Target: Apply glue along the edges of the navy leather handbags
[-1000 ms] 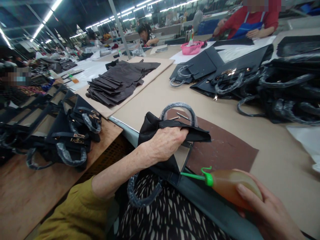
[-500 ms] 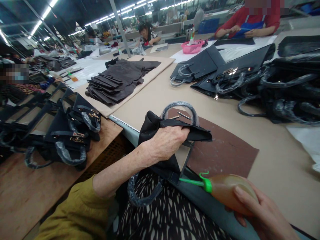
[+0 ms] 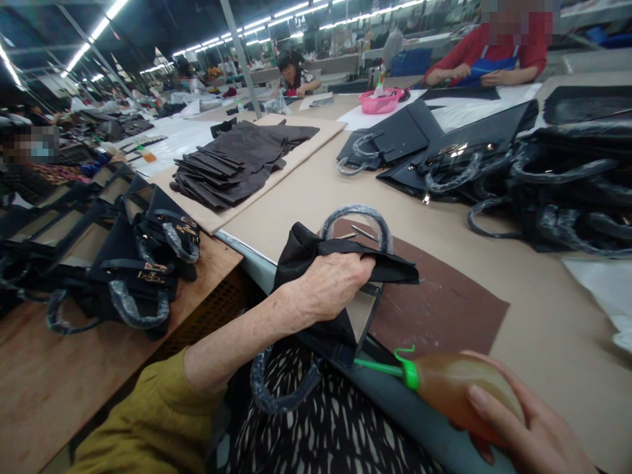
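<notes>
From the head camera, the left hand [image 3: 330, 284] is closed over the folded top flap of a black leather handbag [image 3: 302, 249], with the fingers curled over the flap and pressing it into the palm. The bag is propped at the near edge of the beige table [image 3: 316, 191], partly over the person's lap, and its plastic-wrapped loop handle [image 3: 356, 212] stands behind the knuckles. The right hand [image 3: 530, 431] is wrapped round a soft amber squeeze bottle with a green nozzle [image 3: 457, 388], fingers closed on its body. The nozzle tip lies just beside the bag's lower rim, by the tan inside; I cannot tell whether it touches. The step in hand looks like laying liquid along that opened edge, which would call for the left hand to hold the flap clear while the tip is steered onto the rim with a light squeeze. The bottle looks nearly full of brownish liquid. A dark brown flat sheet [image 3: 439, 309] lies under the bag by the near edge. At the far edge a pink plastic basket [image 3: 380, 102] holds what seems to be a small bottle. Toward the left edge, a stack of dark brown cut pieces [image 3: 232, 164] rests on a cardboard board [image 3: 320, 131]. On the lower wooden bench [image 3: 59, 368] at left, open black bags with tan linings [image 3: 143, 257] stand together. Along the right edge lies a heap of black bags with wrapped handles [image 3: 548, 178].
</notes>
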A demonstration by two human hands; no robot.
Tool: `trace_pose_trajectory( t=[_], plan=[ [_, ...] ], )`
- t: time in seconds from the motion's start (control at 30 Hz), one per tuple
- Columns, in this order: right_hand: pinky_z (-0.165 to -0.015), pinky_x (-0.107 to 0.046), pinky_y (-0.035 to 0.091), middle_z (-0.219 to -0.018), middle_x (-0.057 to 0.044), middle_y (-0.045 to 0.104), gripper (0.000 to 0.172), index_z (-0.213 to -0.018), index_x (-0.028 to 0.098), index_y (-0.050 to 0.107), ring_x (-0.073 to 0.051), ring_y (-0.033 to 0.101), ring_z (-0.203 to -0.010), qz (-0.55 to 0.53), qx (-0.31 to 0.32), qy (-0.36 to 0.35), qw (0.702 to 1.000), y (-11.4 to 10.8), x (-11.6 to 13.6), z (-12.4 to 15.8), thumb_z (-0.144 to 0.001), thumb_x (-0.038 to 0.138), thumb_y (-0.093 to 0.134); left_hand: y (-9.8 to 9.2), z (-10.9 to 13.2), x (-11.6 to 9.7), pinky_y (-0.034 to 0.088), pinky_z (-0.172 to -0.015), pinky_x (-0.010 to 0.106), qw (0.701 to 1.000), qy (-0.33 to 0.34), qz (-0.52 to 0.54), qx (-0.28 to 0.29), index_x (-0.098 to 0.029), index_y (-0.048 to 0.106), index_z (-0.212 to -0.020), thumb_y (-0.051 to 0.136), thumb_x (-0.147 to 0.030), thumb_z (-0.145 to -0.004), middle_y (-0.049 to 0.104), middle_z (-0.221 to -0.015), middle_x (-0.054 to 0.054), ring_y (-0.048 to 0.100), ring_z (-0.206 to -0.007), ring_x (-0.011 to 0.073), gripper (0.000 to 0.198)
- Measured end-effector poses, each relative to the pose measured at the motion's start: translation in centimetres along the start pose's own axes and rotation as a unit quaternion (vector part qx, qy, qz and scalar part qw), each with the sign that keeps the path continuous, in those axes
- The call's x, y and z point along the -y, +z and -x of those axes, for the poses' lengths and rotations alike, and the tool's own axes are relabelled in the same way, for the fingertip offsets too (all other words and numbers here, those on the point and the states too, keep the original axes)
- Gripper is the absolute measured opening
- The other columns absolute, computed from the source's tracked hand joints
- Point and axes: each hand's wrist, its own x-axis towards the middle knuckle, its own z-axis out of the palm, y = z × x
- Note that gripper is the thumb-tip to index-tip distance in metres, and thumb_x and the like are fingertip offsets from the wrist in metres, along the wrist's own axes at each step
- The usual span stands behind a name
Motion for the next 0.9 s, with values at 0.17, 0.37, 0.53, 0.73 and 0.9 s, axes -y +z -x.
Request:
trace_pose_trajectory(
  t=[0.17, 0.37, 0.53, 0.73, 0.9],
  plan=[
    [-0.043, -0.033, 0.053, -0.071, -0.004, 0.069, 0.063, -0.111, 0.023, 0.065, -0.028, 0.064, -0.052, -0.004, 0.06, 0.034, 0.998, -2.2, -1.5, -2.0, -0.068, 0.069, 0.068, -0.1, 0.0, -0.1, 0.055, -0.082, 0.041, 1.0, -0.005, 0.0, 0.012, -0.012, 0.048, -0.119, 0.047, -0.01, -0.088, 0.062, -0.113, 0.014, 0.064, -0.097, 0.0263, 0.031],
    [-0.061, -0.033, 0.058, -0.087, -0.006, 0.072, 0.068, -0.114, 0.023, 0.059, -0.03, 0.07, -0.076, 0.027, -0.007, -0.028, 0.999, -1.7, 0.5, -3.4, -0.063, 0.067, 0.073, -0.2, -0.1, 0.0, 0.056, -0.08, 0.04, 1.0, 0.0, 0.006, 0.015, -0.012, 0.048, -0.117, 0.046, -0.008, -0.086, 0.063, -0.108, 0.013, 0.064, -0.094, 0.0261, 0.031],
    [-0.057, -0.038, 0.056, -0.084, -0.006, 0.07, 0.073, -0.109, 0.022, 0.06, -0.031, 0.068, -0.071, 0.067, -0.059, -0.034, 0.995, -0.7, 2.8, -4.3, -0.06, 0.077, 0.064, -0.4, -0.1, 0.2, 0.056, -0.077, 0.038, 1.0, 0.002, 0.002, 0.007, -0.012, 0.049, -0.115, 0.046, -0.007, -0.085, 0.063, -0.107, 0.013, 0.064, -0.091, 0.0252, 0.031],
    [-0.054, -0.037, 0.052, -0.076, -0.005, 0.066, 0.073, -0.11, 0.021, 0.059, -0.029, 0.064, -0.061, 0.094, -0.093, -0.089, 0.987, -0.4, 2.1, -5.6, -0.062, 0.076, 0.064, -0.6, -0.8, 0.6, 0.056, -0.074, 0.037, 1.0, 0.004, 0.002, -0.01, -0.012, 0.052, -0.111, 0.046, -0.009, -0.087, 0.064, -0.105, 0.013, 0.065, -0.089, 0.0251, 0.025],
    [-0.059, -0.035, 0.054, -0.091, -0.006, 0.065, 0.065, -0.114, 0.021, 0.055, -0.027, 0.065, -0.069, 0.087, -0.089, -0.166, 0.978, 0.1, 0.7, -6.3, -0.071, 0.069, 0.066, -1.2, -1.4, 1.1, 0.056, -0.074, 0.036, 1.0, -0.006, 0.0, 0.002, -0.013, 0.054, -0.11, 0.052, -0.012, -0.086, 0.066, -0.102, 0.011, 0.066, -0.089, 0.0259, 0.024]
  ],
)
